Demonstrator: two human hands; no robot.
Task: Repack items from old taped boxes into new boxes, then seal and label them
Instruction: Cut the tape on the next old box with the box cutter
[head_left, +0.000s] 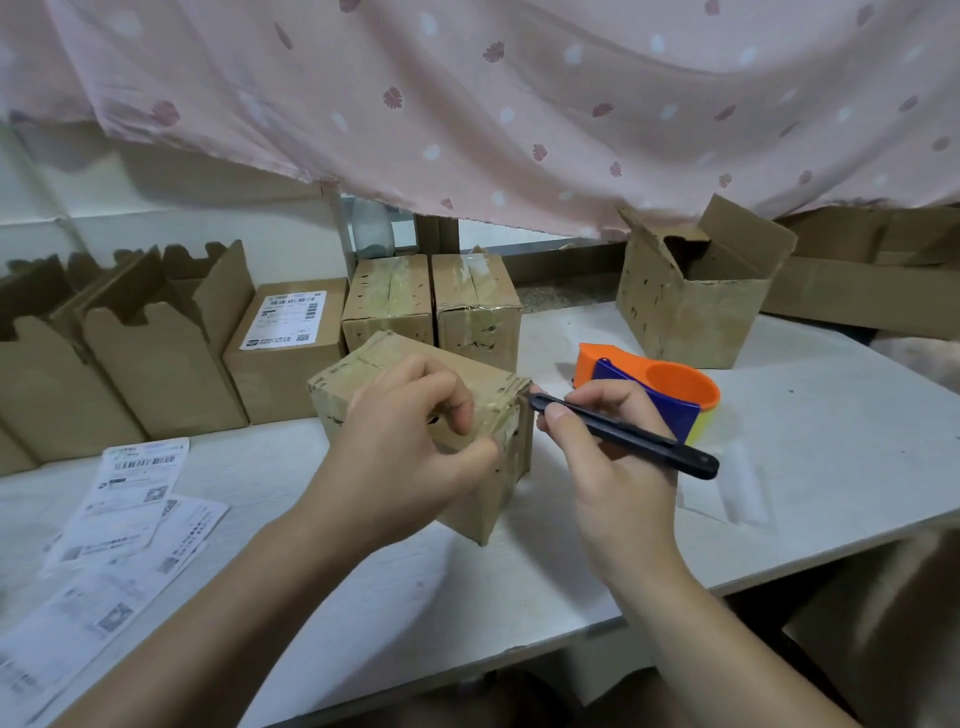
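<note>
Sitting under left grip (410, 441): taped box (363, 374).

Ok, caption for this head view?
Left hand grips an old taped box while right hand holds a black utility knife to its corner.

One wide-angle camera is riding on the person's head, facing forward and tilting down over the white worktop (831, 415). It is looking from close above at the left hand (405, 452) and right hand (613, 467), and taking in the pink curtain (467, 104) hanging behind.
</note>
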